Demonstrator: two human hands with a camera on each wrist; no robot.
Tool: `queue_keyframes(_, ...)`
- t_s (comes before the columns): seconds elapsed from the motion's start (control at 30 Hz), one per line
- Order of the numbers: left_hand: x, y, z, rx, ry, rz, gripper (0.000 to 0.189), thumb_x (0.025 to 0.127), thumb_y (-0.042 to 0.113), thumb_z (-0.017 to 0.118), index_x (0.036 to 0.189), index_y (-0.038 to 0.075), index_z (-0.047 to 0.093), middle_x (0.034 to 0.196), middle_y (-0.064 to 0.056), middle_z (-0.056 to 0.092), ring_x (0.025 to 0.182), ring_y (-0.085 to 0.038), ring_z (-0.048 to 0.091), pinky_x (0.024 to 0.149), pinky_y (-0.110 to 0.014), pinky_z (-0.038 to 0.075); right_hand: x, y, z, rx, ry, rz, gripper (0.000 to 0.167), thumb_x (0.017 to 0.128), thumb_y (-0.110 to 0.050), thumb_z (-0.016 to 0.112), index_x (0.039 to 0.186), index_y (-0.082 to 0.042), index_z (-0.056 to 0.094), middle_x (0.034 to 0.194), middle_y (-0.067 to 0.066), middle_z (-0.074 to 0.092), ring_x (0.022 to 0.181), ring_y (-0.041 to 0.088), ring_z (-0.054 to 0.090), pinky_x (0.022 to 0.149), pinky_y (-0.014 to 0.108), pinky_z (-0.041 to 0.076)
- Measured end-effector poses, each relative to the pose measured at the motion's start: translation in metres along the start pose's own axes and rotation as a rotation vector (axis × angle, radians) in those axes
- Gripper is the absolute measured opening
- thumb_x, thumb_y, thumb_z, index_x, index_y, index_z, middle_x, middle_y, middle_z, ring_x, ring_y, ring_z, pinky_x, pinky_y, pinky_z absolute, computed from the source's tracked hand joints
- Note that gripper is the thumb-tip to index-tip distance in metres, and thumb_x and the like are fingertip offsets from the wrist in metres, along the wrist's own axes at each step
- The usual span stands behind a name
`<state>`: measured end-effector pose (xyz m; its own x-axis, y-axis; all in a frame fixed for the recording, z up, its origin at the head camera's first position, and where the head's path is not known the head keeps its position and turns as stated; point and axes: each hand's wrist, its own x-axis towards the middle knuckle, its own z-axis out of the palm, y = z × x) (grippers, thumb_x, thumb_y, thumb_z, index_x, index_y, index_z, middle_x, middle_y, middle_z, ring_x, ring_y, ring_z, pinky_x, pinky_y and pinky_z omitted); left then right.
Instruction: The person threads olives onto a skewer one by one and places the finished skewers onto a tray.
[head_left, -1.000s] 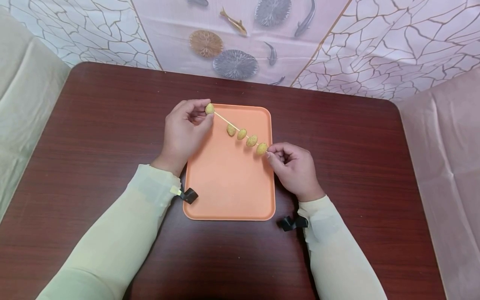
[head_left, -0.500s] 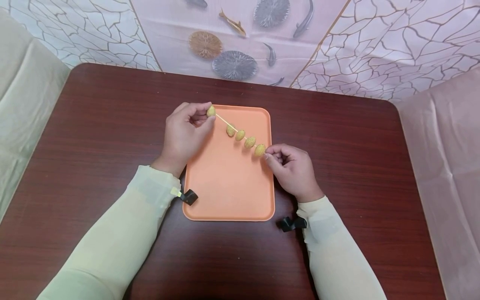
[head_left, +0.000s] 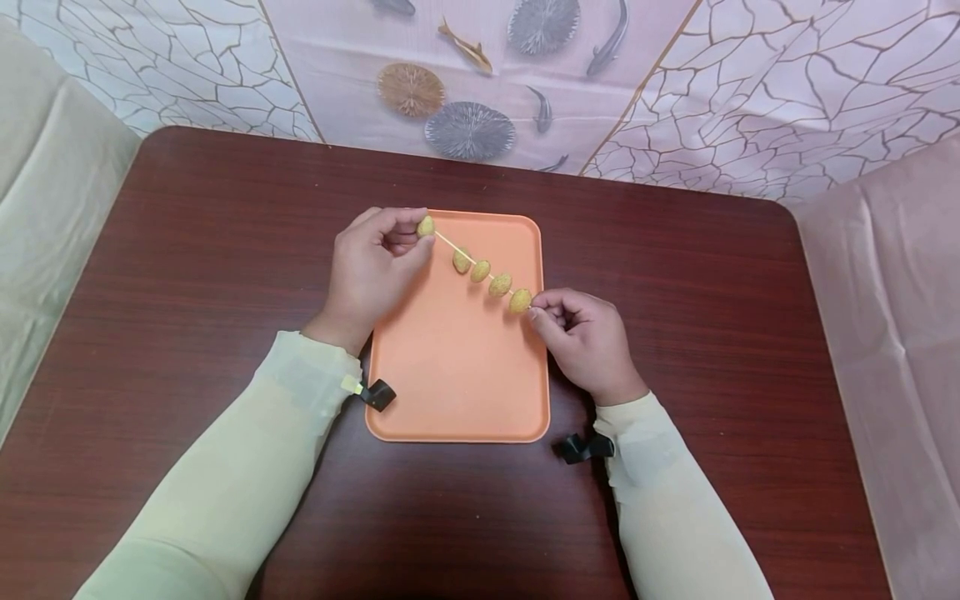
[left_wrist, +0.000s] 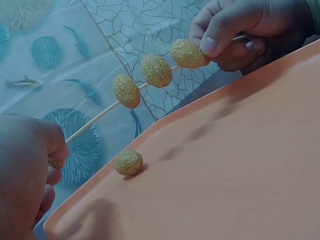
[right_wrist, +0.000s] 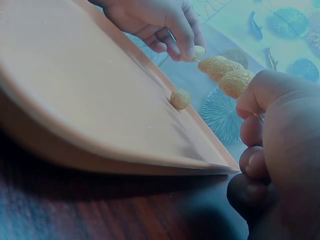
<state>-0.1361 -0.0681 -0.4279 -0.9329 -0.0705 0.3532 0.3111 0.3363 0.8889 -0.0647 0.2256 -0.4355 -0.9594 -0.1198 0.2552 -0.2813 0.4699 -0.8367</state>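
Note:
My left hand [head_left: 375, 267] pinches a wrinkled yellow oval fruit [head_left: 426, 226] between thumb and fingers, at the far left end of a thin pale skewer [head_left: 450, 243]. Whether the skewer's tip has entered this fruit I cannot tell. Three similar fruits [left_wrist: 156, 70] are threaded along the skewer towards its other end. There my right hand [head_left: 588, 337] grips the skewer, just behind the last fruit [head_left: 520, 301]. Another loose fruit [left_wrist: 128, 162] lies on the orange tray [head_left: 457, 383] beneath the skewer. In the left wrist view, the left fingers mostly hide their fruit.
The tray stands on a dark red-brown wooden table [head_left: 720, 350]. Behind the table hangs a patterned cloth [head_left: 480, 83], with pale cloth [head_left: 892, 317] along the right side. A black wrist camera mount [head_left: 378, 393] overhangs the tray's left edge.
My left hand has shifted slightly right and towards me with its fruit, along the skewer's line. The skewer and right hand have moved slightly left, then held nearly still.

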Motion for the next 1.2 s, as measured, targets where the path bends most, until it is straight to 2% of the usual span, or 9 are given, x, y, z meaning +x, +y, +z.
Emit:
queue_keyframes(0.37,-0.0008,0.0037,0.0001,0.036,-0.028,-0.014,0.025,0.096,0.014,0.090,0.119,0.008,0.087,0.103,-0.007,0.077,0.090,-0.010,0.074,0.080,-0.020,0.065,-0.0001,-0.0004,-0.0001,0.005,-0.011,0.014,0.005,0.101,-0.005,0.080,0.099,-0.008,0.084,0.077,0.001,0.067,0.065,0.006,0.055,0.061,0.014,0.046)
queue_keyframes(0.6,-0.0020,0.0038,0.0030,0.005,-0.036,-0.011,0.024,0.094,0.010,0.090,0.118,0.009,0.088,0.103,-0.007,0.078,0.090,-0.017,0.077,0.079,-0.020,0.064,0.0000,0.0014,0.0003,0.017,-0.006,0.009,0.004,0.100,-0.006,0.081,0.098,-0.007,0.084,0.078,0.000,0.066,0.065,0.006,0.054,0.060,0.014,0.045)
queue_keyframes(0.77,-0.0033,0.0063,0.0042,0.005,-0.055,-0.007,0.024,0.094,0.010,0.090,0.118,0.009,0.087,0.103,-0.007,0.078,0.091,-0.013,0.076,0.079,-0.017,0.063,-0.0002,0.0017,0.0007,0.026,-0.004,0.007,0.004,0.100,-0.007,0.081,0.098,-0.006,0.084,0.079,0.000,0.065,0.065,0.006,0.054,0.059,0.014,0.044)
queue_keyframes(1.0,-0.0045,0.0081,0.0057,0.008,-0.093,0.010,0.023,0.095,0.008,0.088,0.119,0.007,0.086,0.105,-0.008,0.079,0.093,-0.015,0.077,0.080,-0.017,0.063,-0.0001,0.0015,0.0009,0.028,-0.008,0.002,0.004,0.100,-0.007,0.081,0.099,-0.004,0.084,0.079,0.001,0.065,0.065,0.006,0.054,0.059,0.014,0.045)
queue_keyframes(1.2,-0.0055,0.0088,0.0077,-0.019,-0.099,0.026,0.023,0.094,0.006,0.088,0.117,0.006,0.087,0.103,-0.009,0.079,0.091,-0.017,0.076,0.078,-0.019,0.064,0.0002,0.0013,0.0010,0.027,-0.010,0.007,0.004,0.101,-0.007,0.080,0.098,-0.007,0.084,0.078,0.001,0.066,0.065,0.006,0.054,0.059,0.014,0.045)
